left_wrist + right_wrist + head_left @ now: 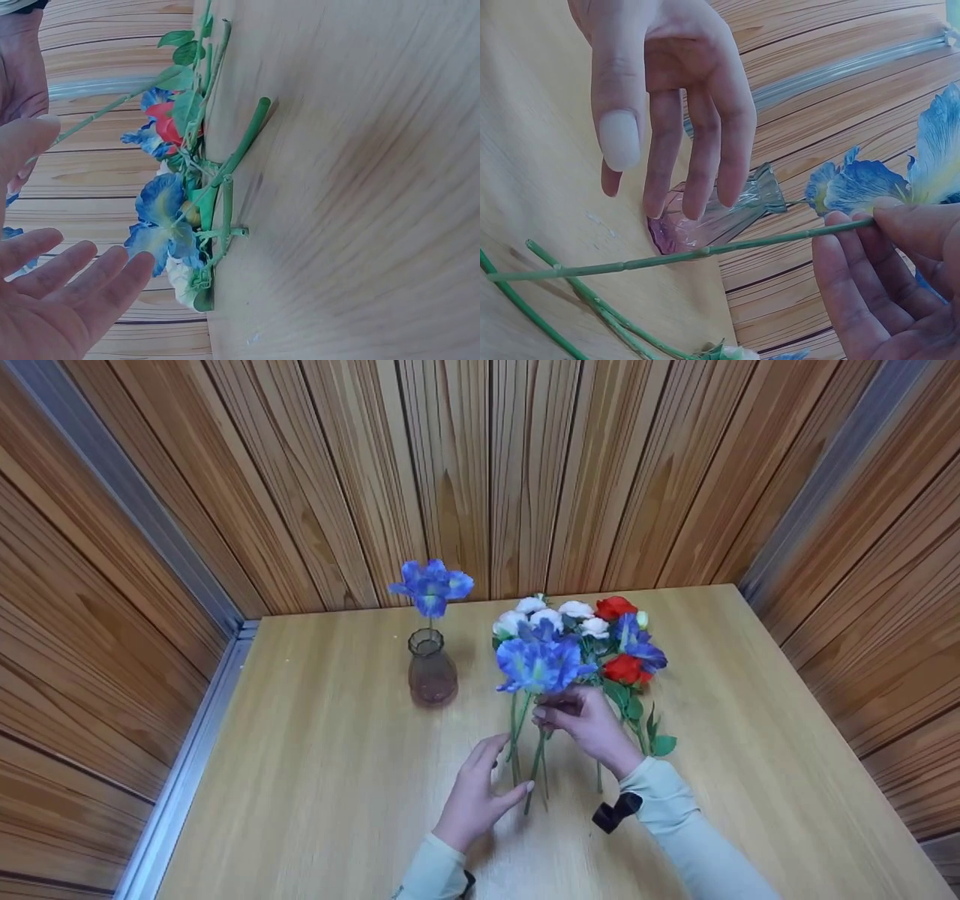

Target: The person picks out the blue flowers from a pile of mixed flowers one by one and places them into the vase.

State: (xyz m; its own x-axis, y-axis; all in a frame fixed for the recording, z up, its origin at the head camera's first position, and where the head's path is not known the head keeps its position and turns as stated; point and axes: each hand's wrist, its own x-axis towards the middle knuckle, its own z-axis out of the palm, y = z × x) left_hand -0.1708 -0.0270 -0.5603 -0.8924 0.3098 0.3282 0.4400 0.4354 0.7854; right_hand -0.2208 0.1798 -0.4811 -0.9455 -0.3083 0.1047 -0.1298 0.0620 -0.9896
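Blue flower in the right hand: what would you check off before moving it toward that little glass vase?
1. Right hand pinches the blue fabric flower's green stem: ok.
2. Left hand open, holding nothing: ok.
3. Small brownish glass vase upright on the wooden table: ok.
4. Room in the vase neck beside the blue flower already in it: cannot tell.
5. Held stem free of the pile of white, red and blue flowers: cannot tell.

The table [315,780] is showing pale, matt wood grain, and the wall panels [450,472] are looking like ribbed, warmer wood with dull metal strips [187,780]. The vase [432,669] is gleaming as tinted, ridged glass. The blue flower [538,664] is looking like cloth on a smooth plastic stem [705,252].
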